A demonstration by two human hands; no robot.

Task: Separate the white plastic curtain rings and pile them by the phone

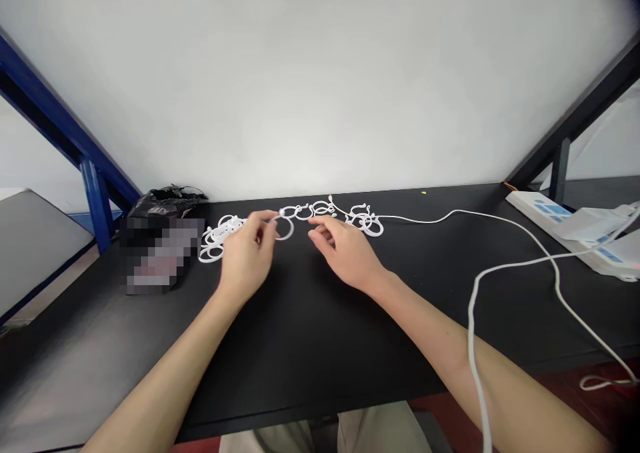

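Note:
Between the thumb and fingers of my left hand is a white open ring, like a curtain ring, raised just above the black table. My right hand hovers to the right of it, thumb and index finger slightly apart, with nothing visible between them. A pile of white rings lies to the left, partly hidden behind my left hand. Several more rings lie beyond my hands, and another cluster rests just past my right hand.
A white cable runs from the rings across the table and loops over my right forearm. White packages with blue print lie at the right. A black plastic bag and a blurred-out item sit at the left, near the blue frame.

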